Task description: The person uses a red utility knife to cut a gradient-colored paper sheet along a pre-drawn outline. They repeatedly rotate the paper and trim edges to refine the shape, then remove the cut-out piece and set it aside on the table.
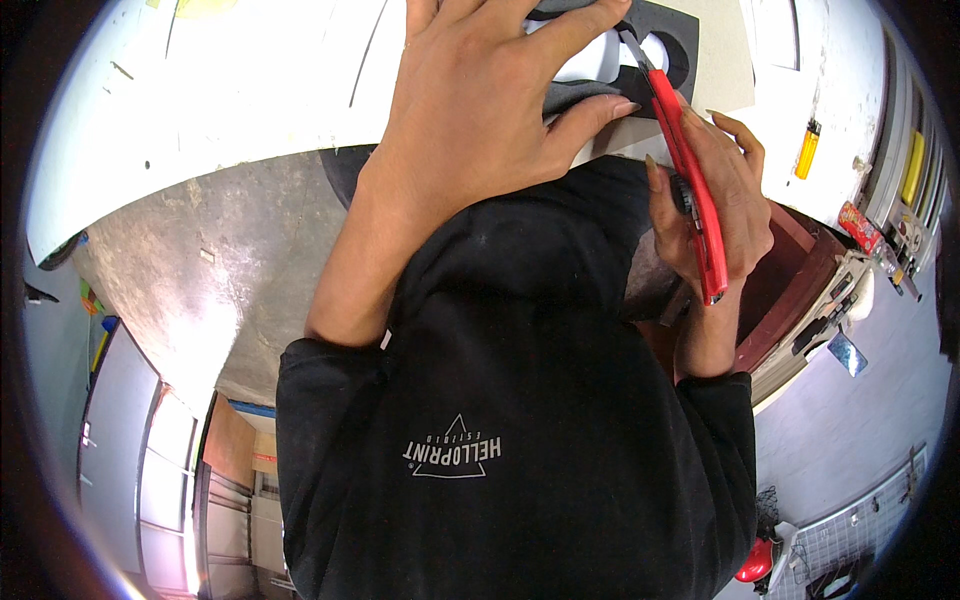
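My right hand (738,205) is closed around a red utility knife (690,165). Its blade is out and points away from me, with the tip at a rounded cutout in a dark grey foam sheet (684,22). White shows through the sheet's openings. My left hand (480,110) lies over the foam, thumb and index finger spread on either side of a cutout. Its other fingertips run out of view at the top edge. Under the foam is a beige board (735,60), resting on a white table (260,75).
A yellow lighter (808,150) lies on the table to the right. Past the table's right edge are a red packet (860,226) and a clear bottle (890,264). The table's near edge curves in front of my body. Behind are a grey floor (215,250) and a door (118,430).
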Available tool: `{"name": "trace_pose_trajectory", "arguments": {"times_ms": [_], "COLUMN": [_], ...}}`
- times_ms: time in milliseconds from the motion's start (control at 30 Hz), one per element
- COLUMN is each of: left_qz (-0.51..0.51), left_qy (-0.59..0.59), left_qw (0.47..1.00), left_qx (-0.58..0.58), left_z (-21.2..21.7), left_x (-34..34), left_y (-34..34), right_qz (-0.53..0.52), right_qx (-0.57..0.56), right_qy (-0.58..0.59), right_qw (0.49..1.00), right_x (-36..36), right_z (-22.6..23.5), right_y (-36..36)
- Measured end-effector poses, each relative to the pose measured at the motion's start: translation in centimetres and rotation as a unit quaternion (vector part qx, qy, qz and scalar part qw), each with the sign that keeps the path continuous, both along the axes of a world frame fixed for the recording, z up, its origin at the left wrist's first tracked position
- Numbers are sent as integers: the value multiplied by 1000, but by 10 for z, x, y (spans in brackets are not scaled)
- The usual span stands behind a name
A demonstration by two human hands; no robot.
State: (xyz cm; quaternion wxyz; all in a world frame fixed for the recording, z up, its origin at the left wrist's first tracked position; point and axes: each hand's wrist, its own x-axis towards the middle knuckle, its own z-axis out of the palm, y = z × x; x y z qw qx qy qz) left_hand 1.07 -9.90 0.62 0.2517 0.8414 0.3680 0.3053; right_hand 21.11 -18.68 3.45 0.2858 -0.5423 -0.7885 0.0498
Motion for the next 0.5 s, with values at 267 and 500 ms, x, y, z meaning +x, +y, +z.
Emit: {"name": "trace_pose_trajectory", "arguments": {"times_ms": [267, 500], "left_qz": [4, 4], "left_qy": [-11, 4], "left_qw": [1000, 1000], "left_qx": [8, 1], "left_z": [-3, -2], "left_x": [1, 1], "left_y": [0, 0], "right_qz": [-9, -10], "right_qx": [5, 0], "right_qy": [14, 19], "right_qw": [1000, 1000], "right_x": [0, 0], "right_z": [-3, 1], "right_y": [-3, -1]}}
